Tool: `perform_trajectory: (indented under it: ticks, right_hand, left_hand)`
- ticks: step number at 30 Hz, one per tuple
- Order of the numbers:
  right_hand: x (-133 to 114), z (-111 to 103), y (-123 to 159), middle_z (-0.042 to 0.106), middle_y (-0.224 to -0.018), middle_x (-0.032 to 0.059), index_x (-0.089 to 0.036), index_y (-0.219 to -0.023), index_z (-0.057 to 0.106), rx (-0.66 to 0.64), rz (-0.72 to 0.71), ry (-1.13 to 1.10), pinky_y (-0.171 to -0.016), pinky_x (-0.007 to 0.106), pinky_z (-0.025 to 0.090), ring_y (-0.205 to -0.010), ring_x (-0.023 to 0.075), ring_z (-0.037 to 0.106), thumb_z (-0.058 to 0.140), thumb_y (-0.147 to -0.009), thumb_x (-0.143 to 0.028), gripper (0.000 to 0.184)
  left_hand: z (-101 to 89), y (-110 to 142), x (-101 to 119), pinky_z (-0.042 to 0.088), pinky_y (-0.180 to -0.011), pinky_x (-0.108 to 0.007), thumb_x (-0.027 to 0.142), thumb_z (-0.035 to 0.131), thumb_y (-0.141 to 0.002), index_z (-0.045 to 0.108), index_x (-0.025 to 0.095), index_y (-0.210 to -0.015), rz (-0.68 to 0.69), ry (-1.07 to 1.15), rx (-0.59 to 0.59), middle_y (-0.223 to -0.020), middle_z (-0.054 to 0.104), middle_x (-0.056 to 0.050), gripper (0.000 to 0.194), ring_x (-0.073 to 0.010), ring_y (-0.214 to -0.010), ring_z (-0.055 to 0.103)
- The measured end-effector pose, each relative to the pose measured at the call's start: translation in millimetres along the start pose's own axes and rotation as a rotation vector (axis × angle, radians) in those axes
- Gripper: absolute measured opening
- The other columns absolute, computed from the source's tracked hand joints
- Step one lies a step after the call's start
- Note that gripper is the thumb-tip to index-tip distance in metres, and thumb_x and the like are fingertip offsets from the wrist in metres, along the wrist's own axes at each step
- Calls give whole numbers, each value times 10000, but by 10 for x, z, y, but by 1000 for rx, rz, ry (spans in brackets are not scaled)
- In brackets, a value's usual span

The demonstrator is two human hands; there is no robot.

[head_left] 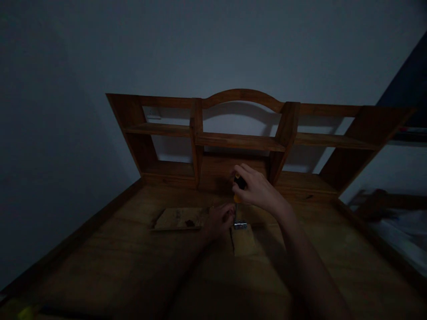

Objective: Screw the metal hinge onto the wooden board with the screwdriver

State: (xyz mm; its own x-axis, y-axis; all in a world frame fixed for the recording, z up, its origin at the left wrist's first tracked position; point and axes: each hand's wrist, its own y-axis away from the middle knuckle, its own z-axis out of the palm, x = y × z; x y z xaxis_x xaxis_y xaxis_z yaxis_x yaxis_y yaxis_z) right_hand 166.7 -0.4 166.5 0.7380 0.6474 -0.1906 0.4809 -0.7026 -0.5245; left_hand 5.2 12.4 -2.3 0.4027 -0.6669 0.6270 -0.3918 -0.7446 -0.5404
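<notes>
My right hand (258,189) is wrapped round the black and yellow handle of a screwdriver (239,182), which stands upright with its shaft pointing down. Under the tip lies a shiny metal hinge (240,225), at the far edge of a small pale wooden block (244,242). Close beside the hinge, my left hand (220,220) has its fingers curled and pinched near the tip; what they hold is too dark to make out. Left of that hand a longer wooden board (180,219) with dark marks lies flat, its right end partly hidden by the hand.
All this rests on a wooden desktop (116,262). A wooden shelf unit (240,141) with open compartments runs along its back, against a pale wall (213,44). Raised edges border the desktop at both sides. A yellow object (25,312) shows at the lower left. The light is dim.
</notes>
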Motion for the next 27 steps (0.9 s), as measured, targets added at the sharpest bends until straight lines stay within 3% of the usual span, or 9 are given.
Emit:
perform_trajectory:
  ticks: [2,7,9,14,18,20,24,27]
  right_hand:
    - [-10,-12,6,597,-1072,48,-238,-1074,521,-8,-4,-8,-817,325,428,-906,207,590,526,-826,-204,250]
    - [-1,-5,4,608,-1019,52,-236,-1014,539,37,29,51,-792,326,424,-899,215,599,509,-913,-338,146]
    - [10,8,-3,603,-1045,56,-233,-1037,538,37,21,47,-793,321,428,-911,213,599,498,-914,-303,148]
    - [20,2,3,574,-1164,62,-240,-1181,496,16,32,33,-822,339,437,-935,226,594,544,-831,-238,353]
    - [35,-16,6,597,-1051,50,-235,-1056,551,24,48,64,-818,339,429,-924,230,599,508,-911,-363,199]
    - [36,-28,6,597,-1047,43,-235,-1028,563,19,28,39,-821,325,425,-915,212,598,483,-922,-317,156]
    - [15,-62,18,578,-1128,44,-234,-1109,524,9,4,-37,-834,313,430,-918,197,589,527,-829,-190,283]
    - [4,-65,25,592,-1084,46,-234,-1092,506,18,4,-44,-827,326,436,-912,210,587,554,-851,-254,247]
  left_hand:
    - [0,2,-6,465,-750,-271,132,481,-846,622,191,-1000,-6,-10,-6,-860,650,-23,217,-154,-782,596]
    - [13,15,-68,471,-818,-290,127,464,-881,626,200,-1073,24,-20,-10,-965,672,-39,262,-166,-863,613]
    - [20,20,-90,468,-844,-293,126,452,-900,631,200,-1094,41,-21,-11,-1028,672,-50,274,-171,-911,618]
    - [22,27,-123,472,-860,-304,135,446,-921,648,203,-1090,47,-43,-28,-1026,668,-55,272,-178,-927,623]
    - [31,29,-160,475,-884,-324,130,441,-920,641,205,-1139,66,-35,-19,-1070,660,-68,305,-191,-975,616]
    - [37,27,-173,479,-857,-312,113,422,-922,641,198,-1139,80,-21,-33,-1048,656,-69,320,-184,-947,615]
    - [37,26,-173,478,-824,-289,95,412,-921,640,181,-1107,98,-25,-58,-1014,644,-68,307,-173,-914,609]
    - [33,26,-161,482,-835,-298,102,428,-915,638,179,-1099,89,-55,-60,-1017,644,-74,290,-181,-924,610]
